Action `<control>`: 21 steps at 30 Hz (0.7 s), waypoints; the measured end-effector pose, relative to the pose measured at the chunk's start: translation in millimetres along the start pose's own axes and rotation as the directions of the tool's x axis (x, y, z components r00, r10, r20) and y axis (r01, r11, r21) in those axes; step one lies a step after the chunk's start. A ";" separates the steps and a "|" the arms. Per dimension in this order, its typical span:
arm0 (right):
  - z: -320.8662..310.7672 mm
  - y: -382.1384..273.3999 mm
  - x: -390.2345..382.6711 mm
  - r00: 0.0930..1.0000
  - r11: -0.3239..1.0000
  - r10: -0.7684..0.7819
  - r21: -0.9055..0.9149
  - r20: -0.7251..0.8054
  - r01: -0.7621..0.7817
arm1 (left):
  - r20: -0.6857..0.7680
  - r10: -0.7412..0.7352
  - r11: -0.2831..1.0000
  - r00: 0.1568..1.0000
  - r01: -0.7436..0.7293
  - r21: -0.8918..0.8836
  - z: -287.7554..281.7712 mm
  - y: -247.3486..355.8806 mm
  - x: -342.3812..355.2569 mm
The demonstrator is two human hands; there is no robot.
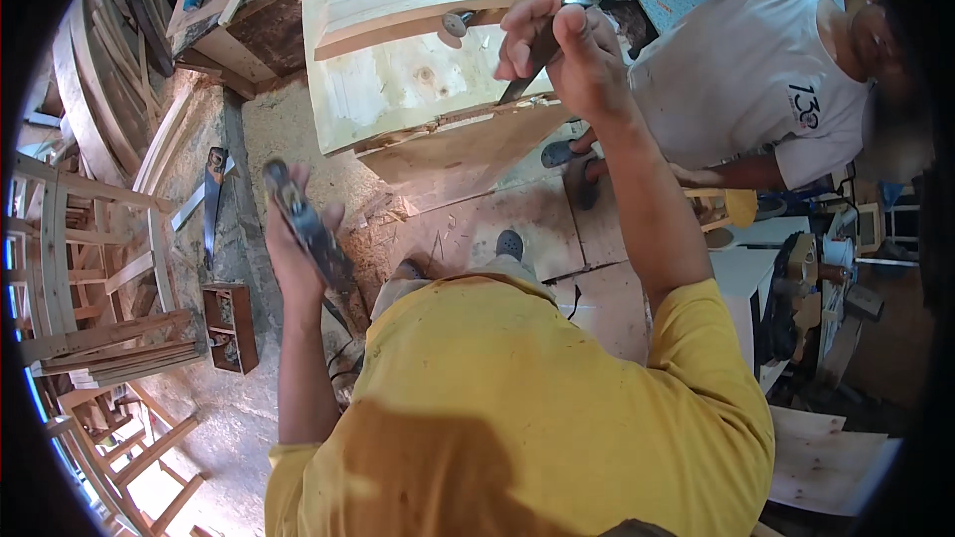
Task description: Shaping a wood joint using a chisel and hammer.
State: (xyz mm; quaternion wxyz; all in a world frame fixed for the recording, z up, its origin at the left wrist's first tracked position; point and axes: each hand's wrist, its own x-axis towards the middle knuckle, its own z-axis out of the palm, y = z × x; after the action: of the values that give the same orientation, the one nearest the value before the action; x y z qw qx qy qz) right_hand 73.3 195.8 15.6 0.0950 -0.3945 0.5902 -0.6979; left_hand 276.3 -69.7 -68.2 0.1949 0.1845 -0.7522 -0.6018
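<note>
Left hand (287, 257): fingers wrapped round dark tool (307, 226) (kind unclear), near panel's (348, 99) left corner
Right hand (594, 68): fingers grasping dark blade (530, 75), tip at panel's near edge, contact unclear
Co-worker (741, 60): right of panel, white shirt (731, 89)

Glares white on the floor (229, 457) at lower left, drops a dark shadow (423, 467) across the yellow shirt (557, 368), softens around the left hand (290, 264), and bends toward black, rounded edges.
</note>
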 end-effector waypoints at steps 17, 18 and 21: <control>5.8 9.1 16.7 0.997 0.997 0.073 0.010 -0.035 -0.072 | -0.027 -0.251 0.802 0.968 0.192 -0.566 56.4 -11.5 55.2; 5.7 9.4 17.9 0.996 0.997 0.074 0.015 -0.040 -0.073 | -0.026 -0.255 0.796 0.967 0.195 -0.573 56.7 -12.0 54.9; 4.9 11.6 21.0 0.999 0.987 0.051 0.156 -0.013 -0.048 | -0.013 -0.259 0.790 0.966 0.204 -0.578 57.5 -15.4 56.1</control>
State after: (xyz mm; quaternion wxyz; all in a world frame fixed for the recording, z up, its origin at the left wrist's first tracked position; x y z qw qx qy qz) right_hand 58.6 176.3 14.3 0.1376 -0.3651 0.5442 -0.7427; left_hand 199.4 -53.7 -90.8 0.2001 0.2354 -0.4987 -0.8098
